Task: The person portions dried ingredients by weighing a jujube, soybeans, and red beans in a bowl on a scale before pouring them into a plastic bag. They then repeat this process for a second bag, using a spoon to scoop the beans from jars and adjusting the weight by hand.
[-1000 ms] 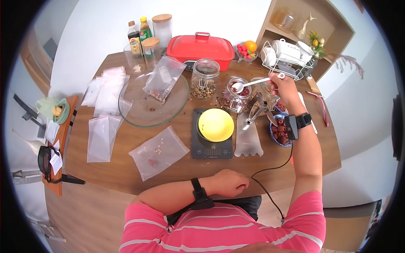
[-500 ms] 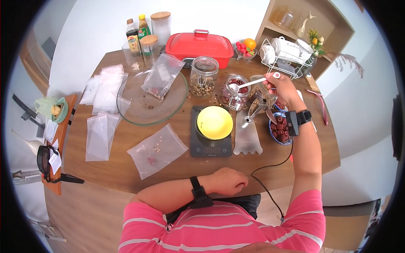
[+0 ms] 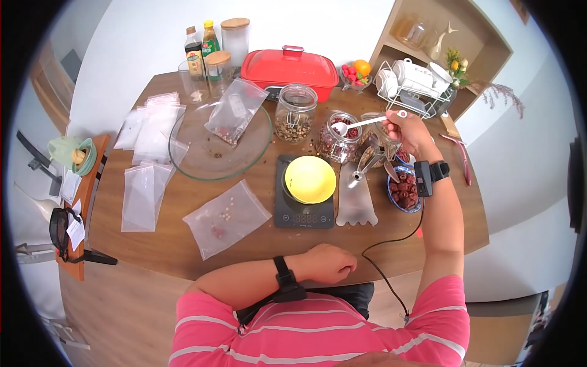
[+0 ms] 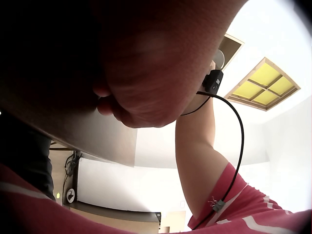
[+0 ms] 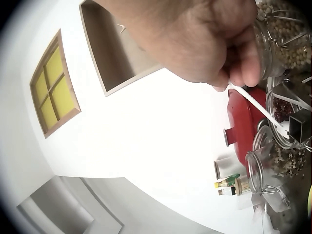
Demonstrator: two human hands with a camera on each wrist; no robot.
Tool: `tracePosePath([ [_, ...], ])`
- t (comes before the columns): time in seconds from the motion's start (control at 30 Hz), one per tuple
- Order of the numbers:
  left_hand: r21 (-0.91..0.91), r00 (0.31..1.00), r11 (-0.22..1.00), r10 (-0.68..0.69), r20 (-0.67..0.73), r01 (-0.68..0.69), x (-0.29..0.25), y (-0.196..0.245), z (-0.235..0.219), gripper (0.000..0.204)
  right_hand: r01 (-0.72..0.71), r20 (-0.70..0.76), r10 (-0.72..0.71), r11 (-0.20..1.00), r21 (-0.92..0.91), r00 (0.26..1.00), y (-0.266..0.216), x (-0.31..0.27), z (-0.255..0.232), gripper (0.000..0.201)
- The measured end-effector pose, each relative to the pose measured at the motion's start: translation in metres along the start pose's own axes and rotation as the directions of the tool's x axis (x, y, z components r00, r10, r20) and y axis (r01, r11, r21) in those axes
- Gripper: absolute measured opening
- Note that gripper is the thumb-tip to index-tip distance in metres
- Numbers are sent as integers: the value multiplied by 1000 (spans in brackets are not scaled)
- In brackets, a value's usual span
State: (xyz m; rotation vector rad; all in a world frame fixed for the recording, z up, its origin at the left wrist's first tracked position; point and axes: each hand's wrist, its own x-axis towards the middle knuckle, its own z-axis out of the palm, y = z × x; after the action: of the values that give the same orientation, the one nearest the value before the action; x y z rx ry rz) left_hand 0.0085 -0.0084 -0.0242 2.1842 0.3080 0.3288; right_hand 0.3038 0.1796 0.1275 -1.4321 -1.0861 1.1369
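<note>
My right hand (image 3: 408, 133) pinches the handle of a white spoon (image 3: 373, 121) near its end. The spoon's bowl is at the mouth of an open clip-top jar (image 3: 338, 147) of small dark red pieces. From the right wrist view, the handle of the spoon (image 5: 253, 101) slants away from the fingers (image 5: 249, 63) toward that jar. My left hand (image 3: 329, 263) rests at the table's front edge, loosely curled around nothing. A yellow bowl (image 3: 310, 179) sits on a black kitchen scale (image 3: 302, 219) in front of the jar.
Another clip-top jar (image 3: 295, 119) and a steel piece with a scalloped edge (image 3: 356, 205) flank the work area. A bowl of dark red fruit (image 3: 403, 192) is under the right forearm. Plastic bags (image 3: 227, 219) and a large glass dish (image 3: 202, 174) lie left. A black cable (image 3: 373, 260) crosses the front edge.
The right hand and spoon have shifted slightly left over the jar, with the spoon still held. The left hand stays where it was.
</note>
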Motion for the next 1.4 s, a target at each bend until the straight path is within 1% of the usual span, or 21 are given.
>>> tracePosePath([
  [0.2,-2,1000,1000,14,-7,-14,0,0,0,16,1,-50,2,999,45,999,0,-6,-8,15],
  [0.27,-5,1000,1000,20,-5,-20,0,0,0,16,25,-66,-19,996,90,998,0,-9,-12,14],
  [0.37,0,1000,1000,14,14,-14,0,2,-1,16,37,-89,-30,997,70,996,-1,-17,-15,15],
  [0.5,8,1000,1000,17,2,-17,-1,1,-1,16,61,-128,-53,997,53,990,1,-22,-18,16],
  [0.67,31,999,999,36,-15,-36,-1,-1,0,16,87,-146,-72,992,96,987,3,-23,-24,15],
  [0.83,33,999,999,38,-30,-37,-1,0,0,16,77,-114,-66,993,89,991,-7,-33,-25,14],
  [0.9,22,999,1000,22,-31,-21,-1,-1,2,15,34,-51,-32,999,42,998,-15,-45,-20,15],
  [0.97,21,1000,1000,18,-26,-17,-1,-2,2,15,19,-18,-18,999,44,1000,-18,-53,-10,16],
  [1.03,19,998,999,37,-41,-36,-1,-3,4,14,16,46,-15,999,-32,999,-22,-62,0,17],
  [1.07,11,999,999,33,-43,-32,-1,-2,3,14,13,34,-9,994,-108,999,-26,-67,8,16],
  [1.1,12,999,999,33,-42,-33,-1,-2,3,14,7,37,-3,994,-110,999,-30,-70,15,16],
  [1.17,10,999,999,33,-38,-33,-1,-2,2,13,31,62,-13,954,-299,998,-36,-76,27,15],
  [1.2,11,999,999,34,-37,-34,-1,-2,2,13,28,62,-10,954,-299,998,-39,-78,33,15],
  [1.27,12,999,999,36,-36,-35,-1,-2,1,13,67,134,-14,916,-395,991,-46,-84,44,16],
  [1.3,11,999,999,33,-30,-32,-1,-2,1,13,65,135,-12,916,-395,991,-49,-88,51,16],
  [1.37,7,999,1000,26,-22,-26,-2,-1,-1,13,152,203,-52,843,-517,978,-54,-97,63,18],
  [1.4,-1,999,1000,24,-29,-24,-2,1,-1,13,149,204,-48,844,-515,978,-56,-101,69,18],
])
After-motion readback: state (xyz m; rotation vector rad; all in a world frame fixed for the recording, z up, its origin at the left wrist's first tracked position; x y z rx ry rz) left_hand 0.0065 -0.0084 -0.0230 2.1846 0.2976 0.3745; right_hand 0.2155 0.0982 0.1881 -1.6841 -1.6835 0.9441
